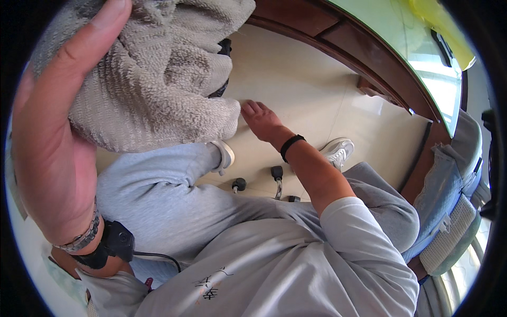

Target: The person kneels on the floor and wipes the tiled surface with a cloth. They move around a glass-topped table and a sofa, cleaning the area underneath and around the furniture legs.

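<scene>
A grey-beige terry towel (158, 87) hangs bunched up close to the camera at the upper left. My left hand (55, 130) holds it, with the thumb along its near side and the other fingers mostly hidden behind the cloth. At the towel's right edge is my right hand (262, 121), lower down, with its fingers bent. The fingertips meet the cloth's edge in the view, but whether they pinch it cannot be told. Behind the towel, parts of a dark object (224, 47) show.
A dark wooden desk (368, 47) with a glass top curves across the upper right, a yellow translucent item (443, 27) on it. Chair casters (239, 184) stand on the tiled floor (293, 75) near my shoes. At the right are a blue quilted cloth (435, 198) and cushions. A cable runs from my left wrist device.
</scene>
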### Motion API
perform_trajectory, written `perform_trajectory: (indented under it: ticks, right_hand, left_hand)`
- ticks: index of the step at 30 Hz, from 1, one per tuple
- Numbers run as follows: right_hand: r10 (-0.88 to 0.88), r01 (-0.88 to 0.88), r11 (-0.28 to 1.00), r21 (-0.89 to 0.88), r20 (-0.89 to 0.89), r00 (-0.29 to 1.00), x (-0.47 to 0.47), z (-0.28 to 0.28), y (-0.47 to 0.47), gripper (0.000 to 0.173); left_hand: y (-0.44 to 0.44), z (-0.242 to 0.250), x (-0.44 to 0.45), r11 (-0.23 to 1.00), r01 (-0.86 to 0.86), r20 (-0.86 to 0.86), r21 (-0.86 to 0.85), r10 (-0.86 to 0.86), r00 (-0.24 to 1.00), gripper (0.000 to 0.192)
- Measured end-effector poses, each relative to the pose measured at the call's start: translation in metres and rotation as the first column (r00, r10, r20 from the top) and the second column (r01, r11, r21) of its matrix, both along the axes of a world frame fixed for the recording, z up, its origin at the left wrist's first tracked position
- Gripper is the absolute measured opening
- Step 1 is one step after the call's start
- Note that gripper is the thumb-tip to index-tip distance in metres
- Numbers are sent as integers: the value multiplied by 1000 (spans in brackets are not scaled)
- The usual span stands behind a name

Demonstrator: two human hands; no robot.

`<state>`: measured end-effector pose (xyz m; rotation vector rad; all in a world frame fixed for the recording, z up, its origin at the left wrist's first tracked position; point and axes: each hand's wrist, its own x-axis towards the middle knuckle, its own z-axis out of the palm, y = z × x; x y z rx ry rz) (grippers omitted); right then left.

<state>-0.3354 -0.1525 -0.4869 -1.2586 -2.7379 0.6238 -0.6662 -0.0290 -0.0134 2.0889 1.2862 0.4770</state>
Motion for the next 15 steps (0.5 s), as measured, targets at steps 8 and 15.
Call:
perform_trajectory:
  ticks: [8,15]
  right_hand:
    - [71,-71,997,1,132,989,119,23,-43,50]
    - [-232,235,972,-8,127,964,130,26,31,65]
  left_hand:
    - [-5,-5,-2,1000,24,29,12,-24,999,53]
    - [-3,-1,-8,998,66,-25,5,-66,998,56]
